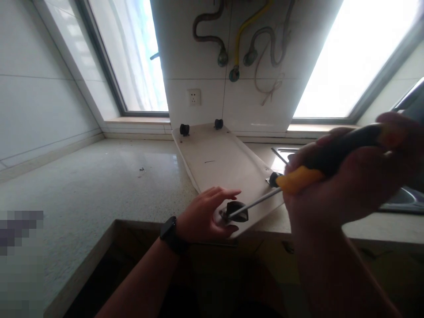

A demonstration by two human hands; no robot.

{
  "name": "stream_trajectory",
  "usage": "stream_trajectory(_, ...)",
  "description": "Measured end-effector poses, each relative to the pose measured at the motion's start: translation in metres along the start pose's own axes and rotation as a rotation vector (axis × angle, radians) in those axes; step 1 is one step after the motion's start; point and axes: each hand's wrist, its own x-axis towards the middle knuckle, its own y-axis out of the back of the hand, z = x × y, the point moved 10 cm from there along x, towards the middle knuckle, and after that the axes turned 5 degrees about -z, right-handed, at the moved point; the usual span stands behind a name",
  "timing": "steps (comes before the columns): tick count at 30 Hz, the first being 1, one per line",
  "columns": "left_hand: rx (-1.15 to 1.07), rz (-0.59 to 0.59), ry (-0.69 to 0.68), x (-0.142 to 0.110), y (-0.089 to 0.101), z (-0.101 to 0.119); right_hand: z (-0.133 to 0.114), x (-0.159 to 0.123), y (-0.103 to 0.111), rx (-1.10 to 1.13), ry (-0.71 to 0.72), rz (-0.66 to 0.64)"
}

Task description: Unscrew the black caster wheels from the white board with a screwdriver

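Note:
A white panel [228, 163] with rounded corners lies flat on the countertop, small black casters on its corners. At the near corner my left hand [208, 212] curls round a caster wheel [237, 212], thumb on one side and index finger on the other. My right hand [351, 190], raised on the right and somewhat blurred, is closed round the handle of a screwdriver [300, 179] in black and yellow. Its long metal shaft slants down left to the small metal mount beside that caster wheel. The exact contact at the tip is too small to make out.
The speckled countertop [145, 185] ends at a front edge just below my left hand. A metal sink [402, 201] is at the right, partly behind my right arm. Pipes with valves [234, 73] and a socket [194, 97] are on the tiled wall between two windows.

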Motion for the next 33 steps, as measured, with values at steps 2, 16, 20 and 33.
stream_trajectory(2, -0.043, 0.037, 0.001, -0.003, 0.005, -0.005, -0.016, -0.011, -0.025, 0.026, 0.143, -0.091)
stream_trajectory(16, 0.031, 0.135, -0.089, -0.010, 0.007, -0.008, -0.004, -0.052, -0.056, -0.067, 0.294, -0.449)
stream_trajectory(20, 0.032, 0.158, -0.069, -0.010, 0.006, -0.008, -0.011, -0.055, -0.063, -0.086, 0.341, -0.465)
stream_trajectory(33, 0.115, 0.223, 0.022, -0.006, 0.002, -0.009, -0.002, -0.059, -0.074, -0.097, 0.256, -0.634)
